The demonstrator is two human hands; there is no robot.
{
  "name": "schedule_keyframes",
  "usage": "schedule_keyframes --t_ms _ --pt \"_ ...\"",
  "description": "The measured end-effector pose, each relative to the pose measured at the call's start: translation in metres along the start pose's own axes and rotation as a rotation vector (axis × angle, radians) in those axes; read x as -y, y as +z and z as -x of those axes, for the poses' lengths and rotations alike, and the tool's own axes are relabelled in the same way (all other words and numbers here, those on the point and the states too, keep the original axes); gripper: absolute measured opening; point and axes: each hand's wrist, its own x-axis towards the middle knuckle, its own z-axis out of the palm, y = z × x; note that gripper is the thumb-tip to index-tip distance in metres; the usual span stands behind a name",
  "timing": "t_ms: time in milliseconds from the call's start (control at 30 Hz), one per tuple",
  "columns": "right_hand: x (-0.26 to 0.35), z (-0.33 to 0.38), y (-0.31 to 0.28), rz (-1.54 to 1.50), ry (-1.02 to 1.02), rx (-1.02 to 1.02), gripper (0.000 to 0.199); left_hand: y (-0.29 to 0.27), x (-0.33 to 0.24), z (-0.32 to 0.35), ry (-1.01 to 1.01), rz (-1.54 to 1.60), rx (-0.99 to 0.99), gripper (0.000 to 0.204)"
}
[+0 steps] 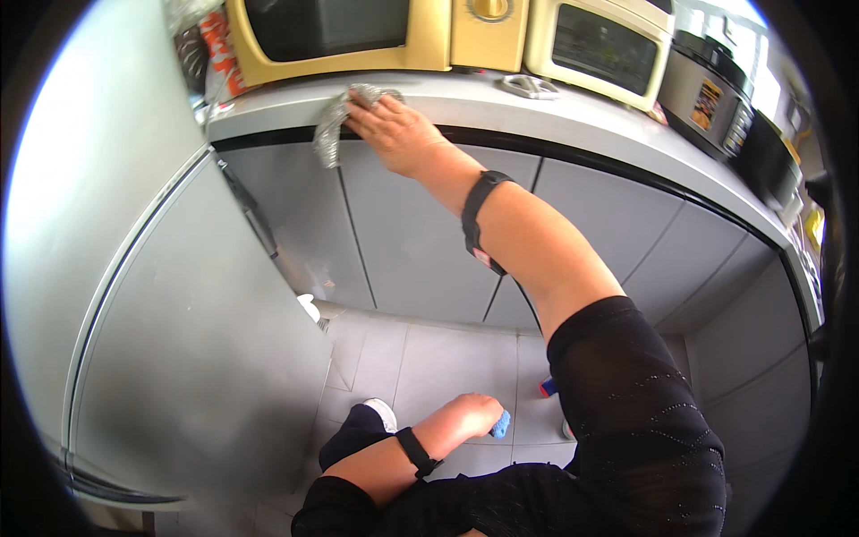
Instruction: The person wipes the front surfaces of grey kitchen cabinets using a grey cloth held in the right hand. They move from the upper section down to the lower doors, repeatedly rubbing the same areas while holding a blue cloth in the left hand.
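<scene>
My right hand (pixel 400 137) reaches far forward to the counter's front edge. Under its fingers is a silvery grey cloth (pixel 330 136), pressed on the light countertop (pixel 447 109), with one end hanging down over the edge. Low in front of my body, my left hand (pixel 476 415) is closed around a blue fuzzy cloth or sponge (pixel 501 424); only a small part of it sticks out past the fingers. Both of my wrists or forearms wear black bands.
Along the counter's back stand a yellow microwave (pixel 431 45), a cream toaster oven (pixel 537 40) and a pressure cooker (pixel 702 94). A small metal object (pixel 530 87) lies before the ovens. A grey fridge (pixel 215 331) borders the left. Grey cabinet doors (pixel 420 233) face me.
</scene>
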Motion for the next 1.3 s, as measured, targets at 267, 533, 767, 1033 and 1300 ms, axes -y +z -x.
schedule_keyframes --t_ms 267,533,767,1033,1300 --pt "-0.082 0.137 -0.034 0.023 -0.023 0.039 0.041 0.003 0.000 -0.013 0.008 -0.082 0.022 0.019" --pt "-0.161 0.290 -0.110 0.063 0.261 0.252 0.025 0.004 -0.008 -0.016 -0.026 -0.065 0.094 0.019" --pt "-0.139 0.267 -0.102 -0.009 0.317 0.257 0.023 0.009 -0.008 -0.007 0.044 0.037 0.016 0.011" --pt "-0.078 0.140 -0.043 -0.046 0.044 0.230 0.039 0.020 -0.001 -0.011 0.077 0.081 -0.002 0.020" --pt "-0.044 0.075 -0.012 -0.081 -0.057 -0.075 0.045 0.014 0.012 -0.016 -0.088 0.048 0.035 0.017"
